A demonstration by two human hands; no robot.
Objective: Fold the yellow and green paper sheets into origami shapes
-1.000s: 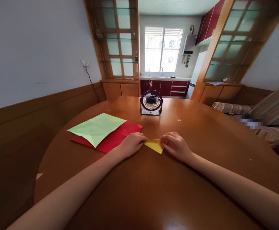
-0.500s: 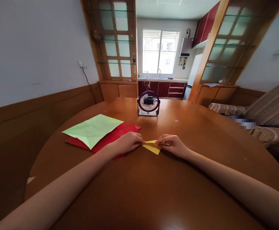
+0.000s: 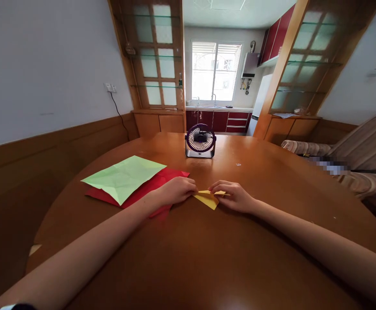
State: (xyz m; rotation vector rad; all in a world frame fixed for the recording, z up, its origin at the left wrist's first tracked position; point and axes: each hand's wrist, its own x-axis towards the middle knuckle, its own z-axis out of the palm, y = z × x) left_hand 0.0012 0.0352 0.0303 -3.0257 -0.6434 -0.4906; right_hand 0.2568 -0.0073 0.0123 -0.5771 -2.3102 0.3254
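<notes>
Now both my hands are down on the round wooden table (image 3: 207,258), meeting over a small folded piece of yellow paper (image 3: 207,199). My left hand (image 3: 177,190) is curled, fingers bunched together, its tips pressed on the paper's left corner. My right hand (image 3: 233,196) sits at the right side of the paper; thumb and forefinger close on the upper right edge, where a thin yellow flap pokes out toward the knuckles. Whether that flap is lifted off the table or flat under the fingers, I cannot tell. The yellow paper lies flat on the table between the two hands, a pointed corner aimed toward me.

Left of my left hand: a red sheet (image 3: 149,186) lying flat, its near edge just under my left wrist. A creased light green sheet (image 3: 123,177) lies on top of the red one, covering its far left part. Both sheets are well clear of the yellow piece.

Farther back on the table, centred: a small dark purple desk fan (image 3: 200,140), upright, grille facing me, well apart from the hands.
</notes>
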